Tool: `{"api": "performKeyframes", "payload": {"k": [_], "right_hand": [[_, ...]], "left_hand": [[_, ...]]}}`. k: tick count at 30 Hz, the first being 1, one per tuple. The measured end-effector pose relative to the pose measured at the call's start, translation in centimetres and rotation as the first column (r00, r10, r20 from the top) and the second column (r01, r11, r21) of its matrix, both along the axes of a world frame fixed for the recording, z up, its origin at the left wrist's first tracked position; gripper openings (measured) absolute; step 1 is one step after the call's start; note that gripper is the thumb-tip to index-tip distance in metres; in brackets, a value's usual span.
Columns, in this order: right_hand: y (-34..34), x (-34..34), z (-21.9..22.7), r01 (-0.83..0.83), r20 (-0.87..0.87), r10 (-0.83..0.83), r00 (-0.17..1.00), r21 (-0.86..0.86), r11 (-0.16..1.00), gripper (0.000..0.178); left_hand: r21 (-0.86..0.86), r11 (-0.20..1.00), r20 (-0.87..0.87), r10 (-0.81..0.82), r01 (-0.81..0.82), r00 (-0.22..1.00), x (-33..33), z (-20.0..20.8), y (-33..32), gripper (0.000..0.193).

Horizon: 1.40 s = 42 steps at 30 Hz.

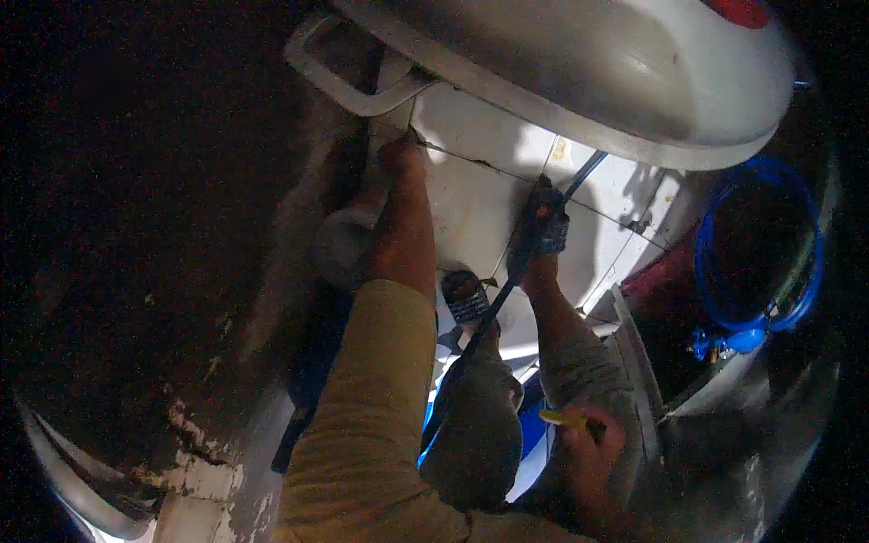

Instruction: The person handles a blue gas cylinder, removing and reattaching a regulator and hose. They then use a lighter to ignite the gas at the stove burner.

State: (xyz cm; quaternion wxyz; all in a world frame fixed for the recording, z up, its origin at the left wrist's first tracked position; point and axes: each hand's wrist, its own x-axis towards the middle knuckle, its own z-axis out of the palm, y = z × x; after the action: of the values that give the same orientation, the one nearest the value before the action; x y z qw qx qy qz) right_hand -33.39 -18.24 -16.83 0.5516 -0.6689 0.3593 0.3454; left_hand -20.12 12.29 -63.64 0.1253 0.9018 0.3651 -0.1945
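Big round silver-grey metal vessel spans the top of the view, w/ a flat looped metal handle on its L side. L hand, bare forearm out of a tan cloth sleeve, is just below the vessel's handle in view, nr the floor; too dim, can't tell if it grips anything or is loose. R hand is well apart from the vessel, on the wearer's side of it, fingers curled round a small slim yellow object; its end pokes out to the L.

White square floor tiles show below the vessel, w/ two feet in dark strapped sandals on them. Long thin dark hose slants from the vessel's lower rim down btwn the legs. R of & below the vessel: coiled bright-blue hose w/ a blue fitting.
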Motion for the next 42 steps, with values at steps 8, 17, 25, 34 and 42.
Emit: {"api": "performKeyframes", "payload": {"k": [8, 17, 25, 34, 42], "right_hand": [[-1.6, 0.2, 0.2, 0.167, -0.06, -0.164, 0.985, 0.055, 0.984, 0.031], [-0.2, 0.9, 0.5, -0.034, 0.124, 0.025, 0.992, 0.066, 0.997, 0.016], [1.7, 6.9, 3.0, -0.259, 0.524, 0.472, 0.709, -0.429, 0.866, 0.016], [1.9, 9.5, 6.6, -0.164, 0.57, 0.176, 0.803, -0.072, 0.984, 0.014], [-3.4, 9.8, 8.9, 0.3, 0.538, -0.36, 0.762, 0.199, 0.933, 0.008]], "left_hand": [[0.005, 0.998, 0.06, -0.059, 0.059, 0.996, 0.4, -1.6, -0.3, 0.017], [0.078, 0.981, 0.28, -0.193, 0.178, 0.941, -3.0, 4.0, 0.7, 0.01], [-0.757, 0.649, 0.597, 0.637, 0.079, 0.487, -5.0, 37.2, -10.8, 0.01], [-0.871, 0.491, 0.303, 0.522, 0.009, 0.797, 2.2, 51.7, -13.4, 0.019], [0.006, 0.902, 0.625, -0.34, 0.431, 0.703, 26.3, 49.7, -19.3, 0.056]]}}
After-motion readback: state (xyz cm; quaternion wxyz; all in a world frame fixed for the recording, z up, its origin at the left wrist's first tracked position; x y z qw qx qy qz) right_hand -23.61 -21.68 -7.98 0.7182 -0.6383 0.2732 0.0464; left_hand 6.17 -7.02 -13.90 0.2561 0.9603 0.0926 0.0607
